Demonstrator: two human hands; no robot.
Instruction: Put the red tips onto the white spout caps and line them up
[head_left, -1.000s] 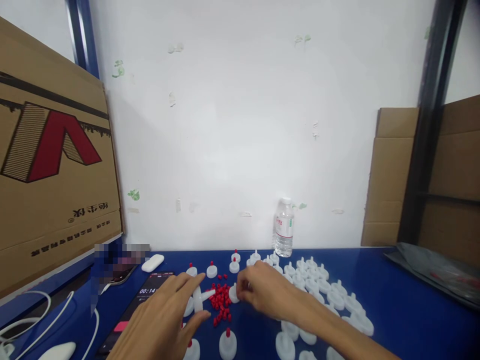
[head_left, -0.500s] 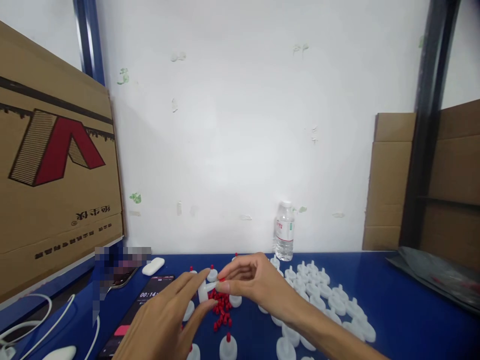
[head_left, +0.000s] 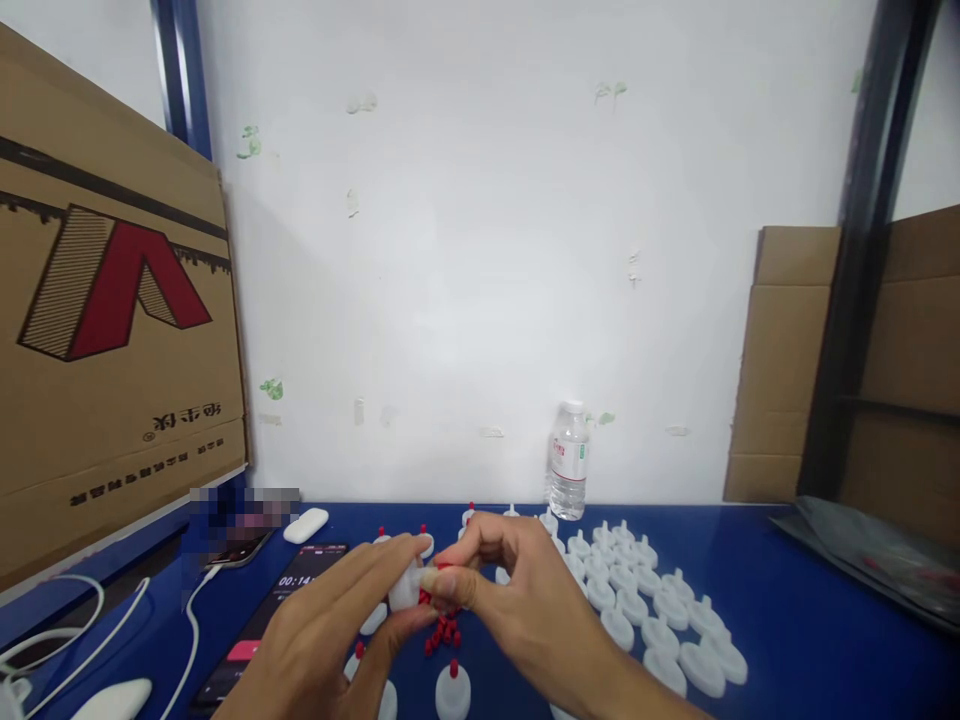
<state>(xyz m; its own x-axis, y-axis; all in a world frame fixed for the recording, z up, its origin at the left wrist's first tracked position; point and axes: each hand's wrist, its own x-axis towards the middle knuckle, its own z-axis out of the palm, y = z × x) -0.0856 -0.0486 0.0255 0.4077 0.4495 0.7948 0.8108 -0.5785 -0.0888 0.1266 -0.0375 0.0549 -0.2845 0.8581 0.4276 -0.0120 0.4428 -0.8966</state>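
My left hand (head_left: 330, 640) grips a white nozzle cap (head_left: 406, 589) between thumb and fingers, just above the blue table (head_left: 787, 640). My right hand (head_left: 517, 600) pinches a small red tip (head_left: 441, 569) against that cap's spout. Below the hands lies a heap of loose red tips (head_left: 444, 632). Several bare white caps (head_left: 645, 610) are spread out to the right. A few caps with red tips on them (head_left: 453, 688) stand near the front and behind the hands.
A phone (head_left: 266, 620) with a running timer lies left of my left hand, with white cables (head_left: 97, 630) and a white case (head_left: 306, 524) nearby. A water bottle (head_left: 568, 460) stands by the wall. Cardboard boxes (head_left: 112, 310) flank both sides; a dark bag (head_left: 870, 550) lies far right.
My right hand came off the table with a red tip and met the cap in my left hand. Both hands drew closer together and nearer to me.
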